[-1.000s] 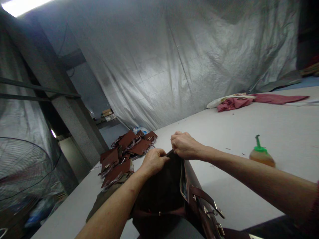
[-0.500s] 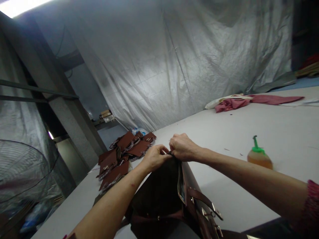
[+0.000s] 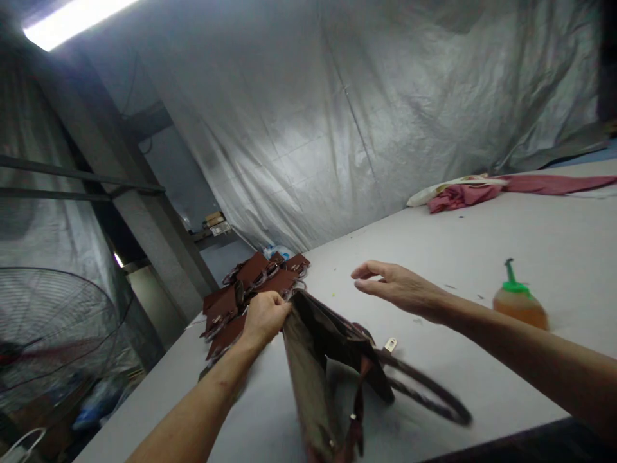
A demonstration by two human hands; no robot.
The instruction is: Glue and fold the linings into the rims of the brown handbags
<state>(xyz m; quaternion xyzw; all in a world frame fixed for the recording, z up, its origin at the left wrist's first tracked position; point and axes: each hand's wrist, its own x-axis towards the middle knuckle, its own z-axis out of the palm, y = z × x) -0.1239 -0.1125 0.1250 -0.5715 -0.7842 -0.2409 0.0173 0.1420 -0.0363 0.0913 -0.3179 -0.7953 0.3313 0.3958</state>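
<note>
A dark brown leather bag with straps and metal buckles hangs tilted over the white table, blurred by motion. My left hand is closed on the bag's upper corner and holds it up. My right hand hovers to the right of the bag's top edge, its fingers stretched out and apart, holding nothing. A long strap loop of the bag trails on the table to the right.
A pile of brown leather pieces lies at the table's far left corner. A bottle with a green nozzle stands at the right. Pink cloth lies at the back. A fan and a concrete post stand left of the table.
My right hand has let go of the bag's top edge and opened. My left hand has swung the bag up and over, so it now hangs tilted from its corner.
</note>
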